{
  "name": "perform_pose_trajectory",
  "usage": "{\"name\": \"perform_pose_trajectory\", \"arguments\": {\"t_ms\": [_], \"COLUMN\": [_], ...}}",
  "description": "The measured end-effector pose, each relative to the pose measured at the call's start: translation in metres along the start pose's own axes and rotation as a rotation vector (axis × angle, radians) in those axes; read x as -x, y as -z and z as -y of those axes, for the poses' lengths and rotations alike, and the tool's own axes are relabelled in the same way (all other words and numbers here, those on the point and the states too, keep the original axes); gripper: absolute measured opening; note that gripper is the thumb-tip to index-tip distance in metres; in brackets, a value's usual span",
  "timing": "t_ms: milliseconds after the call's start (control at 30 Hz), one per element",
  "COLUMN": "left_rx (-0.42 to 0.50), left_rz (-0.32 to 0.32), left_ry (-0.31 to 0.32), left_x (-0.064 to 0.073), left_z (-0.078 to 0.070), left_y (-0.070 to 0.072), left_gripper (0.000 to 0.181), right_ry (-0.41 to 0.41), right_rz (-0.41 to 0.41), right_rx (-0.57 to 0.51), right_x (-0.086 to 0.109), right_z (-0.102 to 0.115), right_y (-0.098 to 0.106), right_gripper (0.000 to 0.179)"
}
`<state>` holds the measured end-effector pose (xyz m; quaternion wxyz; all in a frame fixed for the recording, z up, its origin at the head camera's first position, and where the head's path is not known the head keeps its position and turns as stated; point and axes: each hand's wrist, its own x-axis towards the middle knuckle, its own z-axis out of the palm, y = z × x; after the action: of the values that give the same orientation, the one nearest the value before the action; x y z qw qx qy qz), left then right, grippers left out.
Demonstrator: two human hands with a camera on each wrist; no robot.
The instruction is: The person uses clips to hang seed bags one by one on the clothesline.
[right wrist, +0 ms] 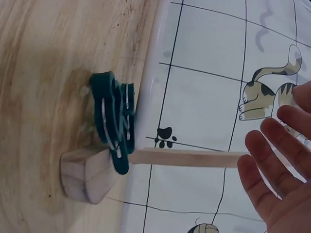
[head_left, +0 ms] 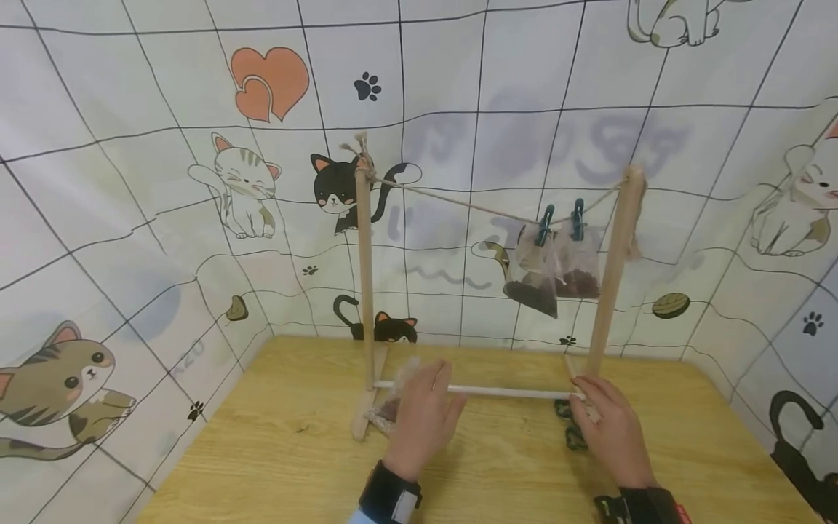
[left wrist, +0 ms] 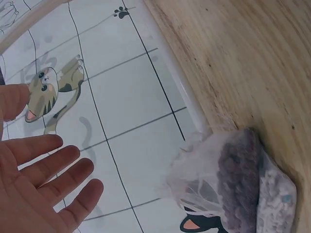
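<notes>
My left hand (head_left: 424, 415) hovers with fingers extended over the left foot of a wooden stand. Beside it are bags: a sheer one of dark reddish-brown pieces (left wrist: 238, 179) and one of pale pieces (left wrist: 278, 204), partly hidden by the hand in the head view. My right hand (head_left: 615, 429) is by the stand's right foot, its fingers relaxed and holding nothing in the right wrist view. Nearby lie dark green clothespins (right wrist: 108, 111). Two more clothespins clip a bag of dark contents (head_left: 532, 293) and a bag of reddish contents (head_left: 579, 284) to the twine (head_left: 458, 201).
The stand has a left post (head_left: 364, 284), a right post (head_left: 613, 276) and a low white crossbar (head_left: 511, 393). It stands on a wood-grain table (head_left: 262, 451). A cat-patterned cloth (head_left: 432, 65) covers the wall behind and both sides.
</notes>
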<state>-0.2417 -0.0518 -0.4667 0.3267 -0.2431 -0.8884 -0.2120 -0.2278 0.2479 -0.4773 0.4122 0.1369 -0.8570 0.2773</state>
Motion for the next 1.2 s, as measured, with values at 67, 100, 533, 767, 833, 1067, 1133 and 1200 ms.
{"name": "perform_pose_trajectory", "arguments": {"t_ms": [67,100,533,767,833,1067,1133,1200], "left_rx": [-0.014,-0.025,-0.176,-0.163,-0.151,-0.115,-0.113,-0.110], "left_rz": [0.014,0.024,0.179,0.207,0.216,0.208,0.210,0.215], "left_ry": [-0.022,-0.034,-0.172,-0.211,-0.212,-0.193,-0.191,-0.188], "left_x": [-0.001,-0.002,0.006,0.014,0.015,0.013,0.013,0.013], "left_z": [-0.005,-0.008,-0.053,-0.062,-0.063,-0.060,-0.059,-0.058], "left_y": [-0.002,-0.002,-0.019,-0.022,-0.022,-0.018,-0.018,-0.017], "left_gripper": [0.056,0.056,0.055,0.055,0.054,0.051,0.050,0.050], "right_ry": [-0.007,-0.011,-0.302,-0.389,-0.404,-0.417,-0.406,-0.398], "right_rz": [0.012,0.021,0.528,0.700,0.716,0.739,0.742,0.743], "right_rx": [0.006,0.005,0.023,0.035,0.052,0.092,0.101,0.106], "right_x": [0.002,0.002,0.001,0.005,0.006,0.005,0.006,0.007], "right_z": [-0.005,-0.007,-0.030,-0.040,-0.041,-0.041,-0.041,-0.041], "right_y": [0.003,0.004,0.027,0.026,0.024,0.022,0.021,0.021], "right_gripper": [0.033,0.032,0.030,0.025,0.024,0.021,0.015,0.008]}}
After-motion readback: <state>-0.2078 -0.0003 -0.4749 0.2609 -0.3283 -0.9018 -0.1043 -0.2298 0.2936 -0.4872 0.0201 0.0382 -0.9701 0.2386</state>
